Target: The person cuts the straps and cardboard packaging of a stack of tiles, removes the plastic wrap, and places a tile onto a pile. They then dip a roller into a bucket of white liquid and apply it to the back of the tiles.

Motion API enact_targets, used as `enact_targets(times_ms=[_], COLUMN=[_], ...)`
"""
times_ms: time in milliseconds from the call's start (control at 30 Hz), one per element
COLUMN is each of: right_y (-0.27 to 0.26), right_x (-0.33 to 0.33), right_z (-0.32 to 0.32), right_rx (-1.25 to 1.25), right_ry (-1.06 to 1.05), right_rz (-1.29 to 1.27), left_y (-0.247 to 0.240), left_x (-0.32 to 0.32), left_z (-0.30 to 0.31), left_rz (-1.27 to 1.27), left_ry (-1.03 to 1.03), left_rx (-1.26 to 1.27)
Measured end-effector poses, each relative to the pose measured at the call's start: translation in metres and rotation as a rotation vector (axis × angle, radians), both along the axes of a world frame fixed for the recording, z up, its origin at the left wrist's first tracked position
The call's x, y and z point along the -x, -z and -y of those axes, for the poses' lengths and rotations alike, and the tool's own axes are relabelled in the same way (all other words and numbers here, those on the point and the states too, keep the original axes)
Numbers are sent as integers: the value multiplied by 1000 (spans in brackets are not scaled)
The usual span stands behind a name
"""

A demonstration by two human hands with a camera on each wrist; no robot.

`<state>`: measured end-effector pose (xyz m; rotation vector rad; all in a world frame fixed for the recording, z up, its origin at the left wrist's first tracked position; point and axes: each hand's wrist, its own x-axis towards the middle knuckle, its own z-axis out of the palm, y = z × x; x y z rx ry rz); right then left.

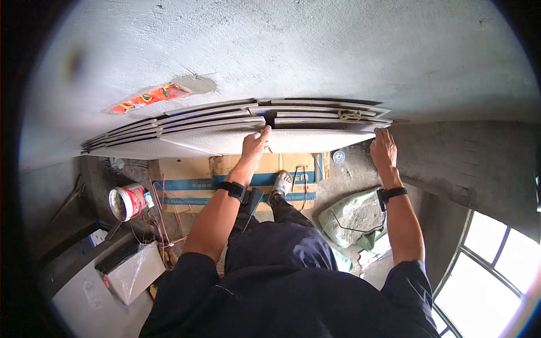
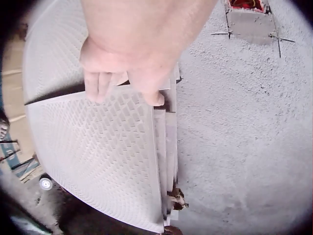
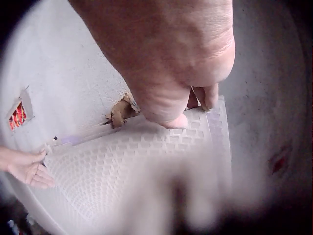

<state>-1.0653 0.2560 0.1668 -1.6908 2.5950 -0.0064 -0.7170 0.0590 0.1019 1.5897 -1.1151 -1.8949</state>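
Note:
A large pale tile [image 1: 324, 141] stands at the front of the right-hand stack leaning on the wall. Its near face bears a raised grid pattern, plain in the left wrist view. My left hand [image 1: 256, 147] grips its upper left corner, thumb over the top edge and fingers on the patterned face [image 2: 107, 137]. At the opposite upper corner, my right hand [image 1: 384, 151] holds the tile's edge, with the thumb on the patterned side in the right wrist view. Further tiles [image 1: 321, 110] stand behind it, and another front tile [image 1: 197, 138] adjoins on the left.
Flattened cardboard [image 1: 225, 163] lies on the floor beneath the tiles. A bucket [image 1: 128, 201] and a wrapped box [image 1: 132, 270] are at the left; a filled sack [image 1: 355, 217] is at the right. An opening with wires [image 1: 149, 98] is in the wall. A torn cardboard piece [image 1: 349, 114] sits on the rear tiles.

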Motion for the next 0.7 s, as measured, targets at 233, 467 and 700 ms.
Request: enact_targets(times_ms=[233, 467, 700], right_y=[5, 7, 13], right_x=[1, -1, 0], right_z=[2, 1, 1], right_rx=[79, 89, 90], right_ry=[32, 41, 47], right_rz=[30, 47, 44], left_y=[-5, 30, 42], left_x=[10, 6, 5], left_z=[5, 15, 19], left_rz=[128, 247, 364], left_ry=[7, 123, 129], left_rx=[14, 116, 195])
